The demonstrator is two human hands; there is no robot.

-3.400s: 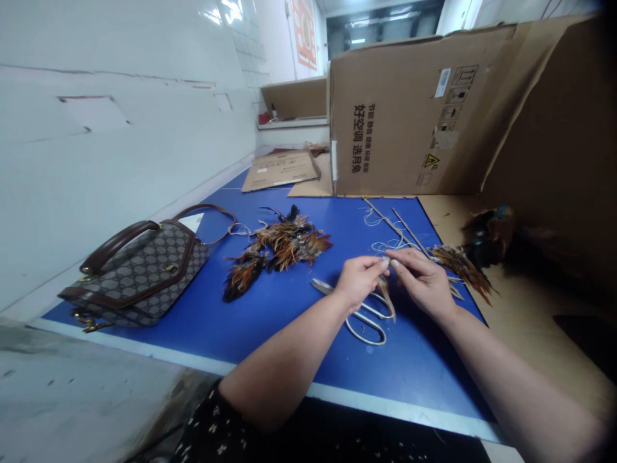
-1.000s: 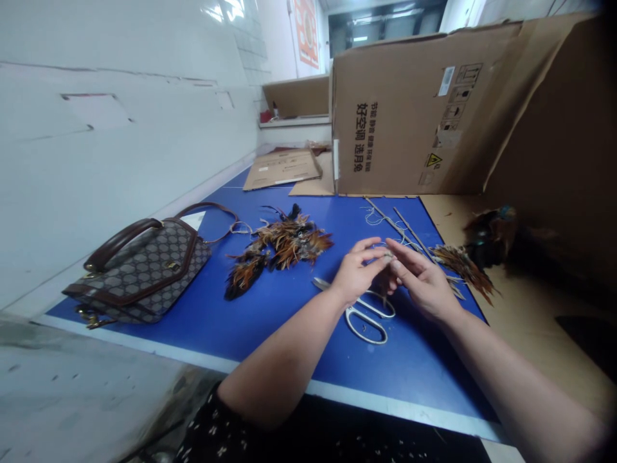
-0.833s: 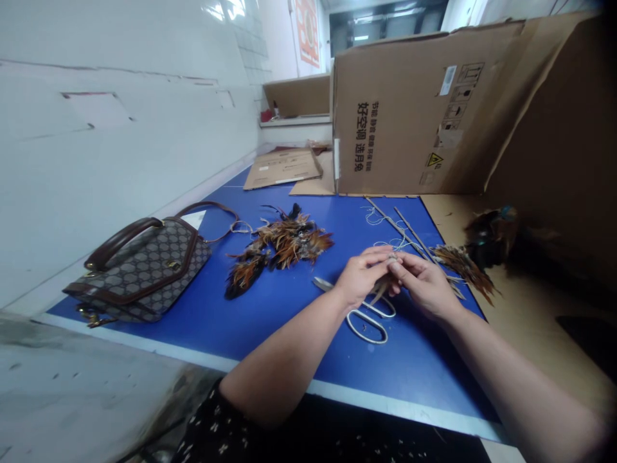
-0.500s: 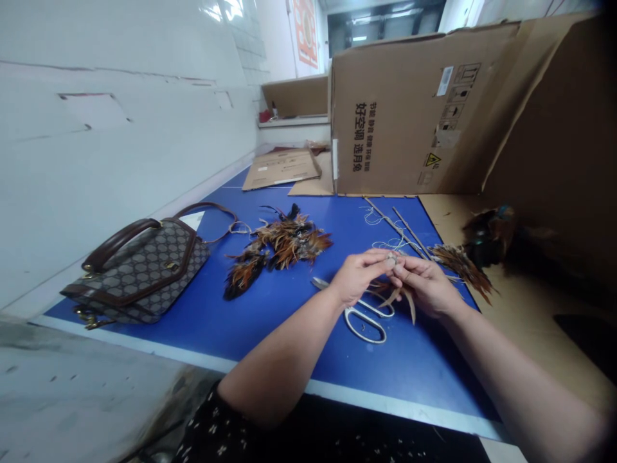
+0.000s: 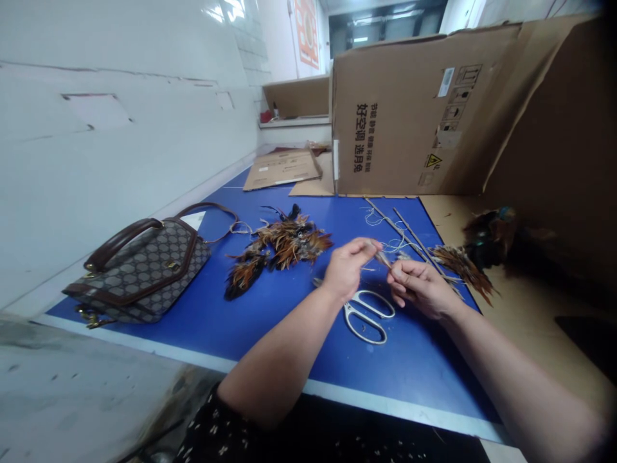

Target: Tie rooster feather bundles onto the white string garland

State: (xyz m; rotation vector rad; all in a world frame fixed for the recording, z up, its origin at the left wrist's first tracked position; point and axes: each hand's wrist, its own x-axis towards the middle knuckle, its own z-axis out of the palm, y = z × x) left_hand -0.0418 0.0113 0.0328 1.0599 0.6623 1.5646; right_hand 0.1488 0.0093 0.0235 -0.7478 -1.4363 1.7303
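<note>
My left hand [image 5: 345, 271] is closed in a pinch on one end of a small grey-brown feather [image 5: 382, 258]. The other end of that feather reaches the fingertips of my right hand [image 5: 420, 287], which are also pinched. A bit of pale fluff shows beside the right index finger. Below both hands lie scissors [image 5: 350, 319] with light handles, their blades partly hidden by my left wrist. Beyond the right hand are two thin sticks [image 5: 418, 235] and loose pale thread [image 5: 398, 244] on the blue tabletop.
Left of my hands lies a pile of brown and black feathers [image 5: 294, 241]. A patterned handbag [image 5: 149, 273] stands at the left. More feathers [image 5: 465, 267] lie at the right. A large cardboard box [image 5: 405, 128] and a flat cardboard piece [image 5: 282, 170] are at the back.
My hands have drawn apart, the left one slightly left and up. The feather now stretches between them; the brown strands that hung below the right hand no longer show there.
</note>
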